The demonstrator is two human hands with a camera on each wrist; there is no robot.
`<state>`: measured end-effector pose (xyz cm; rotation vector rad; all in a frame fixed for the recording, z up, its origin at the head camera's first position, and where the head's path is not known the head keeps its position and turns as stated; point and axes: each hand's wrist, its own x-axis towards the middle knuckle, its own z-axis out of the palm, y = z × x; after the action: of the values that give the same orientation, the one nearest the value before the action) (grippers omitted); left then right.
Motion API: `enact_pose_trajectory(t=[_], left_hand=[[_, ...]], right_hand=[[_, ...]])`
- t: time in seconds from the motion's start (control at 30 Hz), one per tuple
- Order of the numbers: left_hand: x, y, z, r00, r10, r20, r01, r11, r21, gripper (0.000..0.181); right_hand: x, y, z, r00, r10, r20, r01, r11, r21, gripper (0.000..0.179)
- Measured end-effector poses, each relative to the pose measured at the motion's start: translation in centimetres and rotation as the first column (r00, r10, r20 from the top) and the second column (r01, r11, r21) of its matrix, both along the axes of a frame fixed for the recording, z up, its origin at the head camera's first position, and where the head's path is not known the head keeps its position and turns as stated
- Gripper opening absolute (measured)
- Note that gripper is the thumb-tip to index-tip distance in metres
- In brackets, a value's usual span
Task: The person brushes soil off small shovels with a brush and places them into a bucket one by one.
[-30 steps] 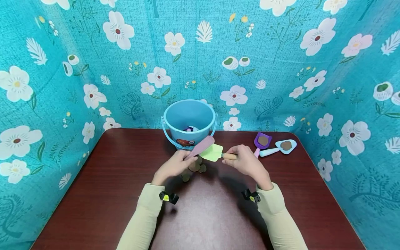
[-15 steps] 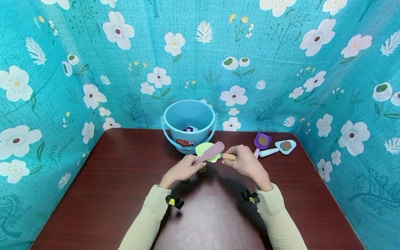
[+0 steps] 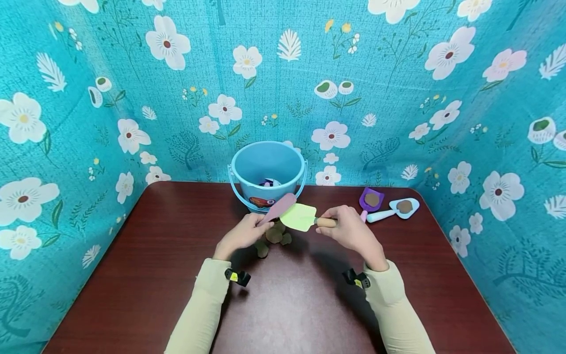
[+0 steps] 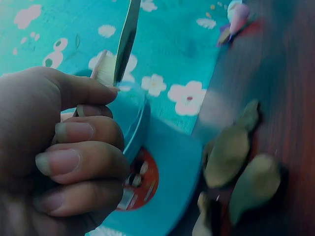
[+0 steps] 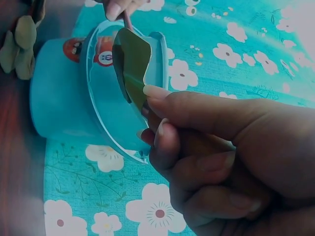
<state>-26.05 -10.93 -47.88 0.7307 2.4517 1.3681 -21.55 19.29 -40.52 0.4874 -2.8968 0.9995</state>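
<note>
My left hand (image 3: 240, 236) grips a mauve-pink brush (image 3: 280, 204) by its handle; in the left wrist view pale bristles (image 4: 105, 71) show beyond the fingertips. The right hand (image 3: 351, 228) pinches the wooden handle (image 3: 326, 222) of a small trowel with a yellow-green blade (image 3: 299, 217). That blade points left, raised over the table in front of the bucket, and the brush head lies at its upper left edge in the head view. Below the left hand, several tan and olive rounded pieces (image 3: 274, 236) lie on the table, partly covered by the hand.
A light blue bucket (image 3: 253, 191) with a handle and red sticker stands at the back middle, white and dark purple things inside. At the back right lie a purple scoop (image 3: 364, 201) and a light blue scoop (image 3: 381, 215), each bearing a brown patch. Flowered cloth hangs behind.
The brush in my left hand moved right across the trowel blade half a second ago, and is now back at its left. The right hand and trowel have hardly moved.
</note>
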Motion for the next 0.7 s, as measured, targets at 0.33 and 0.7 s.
enact_pose_trajectory(t=[0.33,0.7], left_hand=[[0.6,-0.2,1.3,0.998,-0.011,0.065,0.005,0.996,0.09,0.031],[2.4,3.3,2.1,0.99,-0.134,0.052,0.128,0.987,0.097,0.032]], right_hand=[[-0.1,0.3,0.0,1.0,-0.005,-0.02,0.004,0.999,-0.033,0.017],[0.0,-0.1,0.0,1.0,0.016,-0.027,-0.018,0.998,-0.063,0.015]])
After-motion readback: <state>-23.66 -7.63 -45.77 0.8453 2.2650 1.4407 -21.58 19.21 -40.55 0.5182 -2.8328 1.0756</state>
